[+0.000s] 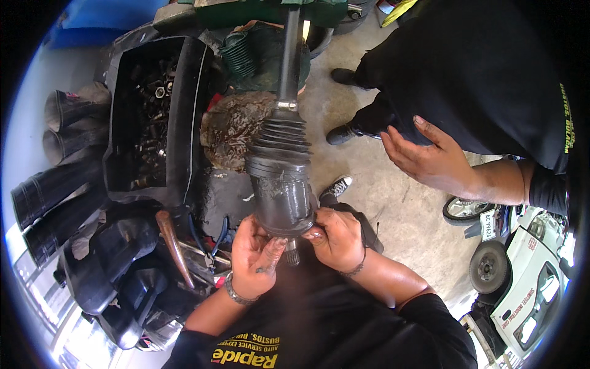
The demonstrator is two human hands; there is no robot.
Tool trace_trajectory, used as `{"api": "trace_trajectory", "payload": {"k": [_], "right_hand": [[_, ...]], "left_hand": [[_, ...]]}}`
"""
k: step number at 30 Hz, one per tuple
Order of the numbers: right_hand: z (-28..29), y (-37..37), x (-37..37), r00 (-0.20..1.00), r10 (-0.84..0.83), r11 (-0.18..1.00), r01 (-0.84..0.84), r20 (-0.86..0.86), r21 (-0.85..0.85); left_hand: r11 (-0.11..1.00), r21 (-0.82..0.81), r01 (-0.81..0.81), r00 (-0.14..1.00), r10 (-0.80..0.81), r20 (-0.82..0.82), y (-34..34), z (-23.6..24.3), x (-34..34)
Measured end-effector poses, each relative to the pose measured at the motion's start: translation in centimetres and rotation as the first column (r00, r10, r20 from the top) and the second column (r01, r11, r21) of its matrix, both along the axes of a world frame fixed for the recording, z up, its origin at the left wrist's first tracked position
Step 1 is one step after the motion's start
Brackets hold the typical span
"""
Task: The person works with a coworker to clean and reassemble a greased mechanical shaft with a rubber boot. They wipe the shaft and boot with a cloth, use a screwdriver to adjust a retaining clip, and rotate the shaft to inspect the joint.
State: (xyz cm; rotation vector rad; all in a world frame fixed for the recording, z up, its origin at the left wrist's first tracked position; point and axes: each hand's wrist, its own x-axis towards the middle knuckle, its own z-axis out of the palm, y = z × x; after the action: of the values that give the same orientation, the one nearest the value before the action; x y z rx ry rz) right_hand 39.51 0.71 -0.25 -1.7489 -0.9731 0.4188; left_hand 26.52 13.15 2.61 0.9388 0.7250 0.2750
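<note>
A black drive shaft (289, 61) reaches down toward me from the top of the view. At its near end is a ribbed rubber boot (280, 138) over a greasy CV joint housing (283, 200), with a short splined stub (292, 253) at the tip. My left hand (255, 258) is closed around the housing's lower left edge, thumb beside the stub. On the opposite side, my right hand (338, 240) has its fingers curled and pinched at the housing's lower rim. Whether a small part sits between those fingertips is hidden. Both hands look smudged with grease.
A black bin (190, 123) of loose metal parts stands left. A hammer (173, 246) and blue-handled pliers (218, 243) lie below it. Another person's open hand (430, 160) hovers at right. A green ribbed piece (238, 55) lies beyond; wheels (488, 264) stand lower right.
</note>
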Motion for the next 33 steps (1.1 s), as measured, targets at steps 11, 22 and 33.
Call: {"api": "trace_trajectory", "payload": {"k": [11,22,33], "right_hand": [[0.2,0.2,0.7,0.998,0.037,0.997,-0.033,0.058,-0.065],[9.7,4.2,9.4,-0.765,0.009,0.627,-0.498,0.644,-0.6],[8.7,7.6,7.7,-0.879,-0.225,0.656,-0.456,0.42,-0.602]], "left_hand": [[0.999,0.039,0.029,0.994,-0.033,0.105,-0.1,-1.3,-1.2],[0.968,-0.194,-0.158,0.904,0.221,0.366,-1.2,-6.0,-0.1],[0.714,-0.697,-0.067,0.913,0.325,0.245,-1.9,-4.4,1.9]]}}
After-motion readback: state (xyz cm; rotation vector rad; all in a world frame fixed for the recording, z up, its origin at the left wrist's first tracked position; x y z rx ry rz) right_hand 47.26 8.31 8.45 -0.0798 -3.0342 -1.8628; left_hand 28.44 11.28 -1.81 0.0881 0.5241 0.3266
